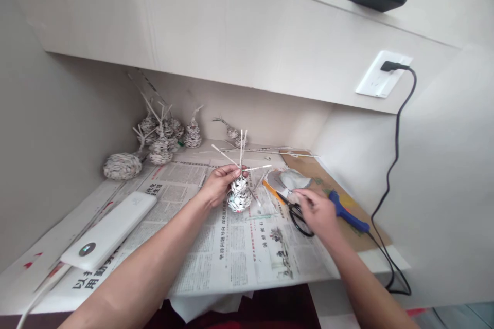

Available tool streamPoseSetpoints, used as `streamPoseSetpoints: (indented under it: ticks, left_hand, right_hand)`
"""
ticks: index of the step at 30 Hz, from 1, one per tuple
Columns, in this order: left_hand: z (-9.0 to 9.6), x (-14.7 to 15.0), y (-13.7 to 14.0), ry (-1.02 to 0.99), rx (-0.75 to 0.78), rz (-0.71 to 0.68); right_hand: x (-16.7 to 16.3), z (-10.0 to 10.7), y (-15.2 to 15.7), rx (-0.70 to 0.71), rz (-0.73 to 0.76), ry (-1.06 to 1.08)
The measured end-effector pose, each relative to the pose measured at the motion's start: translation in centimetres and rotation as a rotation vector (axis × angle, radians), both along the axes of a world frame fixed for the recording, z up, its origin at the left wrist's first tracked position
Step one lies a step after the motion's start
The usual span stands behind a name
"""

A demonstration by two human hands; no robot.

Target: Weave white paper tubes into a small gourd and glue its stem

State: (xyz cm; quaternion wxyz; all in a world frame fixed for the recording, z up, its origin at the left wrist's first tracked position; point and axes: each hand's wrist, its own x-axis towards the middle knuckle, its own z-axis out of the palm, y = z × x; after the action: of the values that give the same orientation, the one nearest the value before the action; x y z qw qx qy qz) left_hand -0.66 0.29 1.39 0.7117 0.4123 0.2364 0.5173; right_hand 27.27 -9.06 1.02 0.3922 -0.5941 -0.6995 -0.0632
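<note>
My left hand (222, 184) is closed around the neck of a small gourd-shaped weave of rolled newspaper strips (240, 200). Several thin paper sticks (242, 149) poke out of its top, spreading upward and sideways. To the right, my right hand (317, 212) hovers by black-handled scissors (300, 221), thumb and fingertips drawn together. Whether anything small is pinched there I cannot make out. An orange-handled tool (273, 192) lies against the scissors. Just beyond my right fingertips is a pale greyish piece (295, 180). A blue glue gun (349, 214) rests right of that hand.
Newspaper (239, 262) covers the table. Several finished woven gourds (122, 166) stand back left, near a white power bank (110, 229) with a cable. Loose paper sticks (266, 150) lie at the back. Cardboard (347, 236) is under the glue gun; a black cord (397, 133) hangs right.
</note>
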Motion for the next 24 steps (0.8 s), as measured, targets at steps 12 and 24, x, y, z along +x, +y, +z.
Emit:
streamPoseSetpoints:
  ticks: [12,24]
  left_hand:
    - [-0.2,-0.2,-0.1,-0.090,0.001,-0.105]
    - [0.0,-0.3,-0.3,-0.080,-0.045,-0.113]
  right_hand:
    - [11.4,-1.4,-4.5,-0.397,-0.627,-0.410]
    - [1.6,-1.2,-1.9,-0.489,-0.151,-0.374]
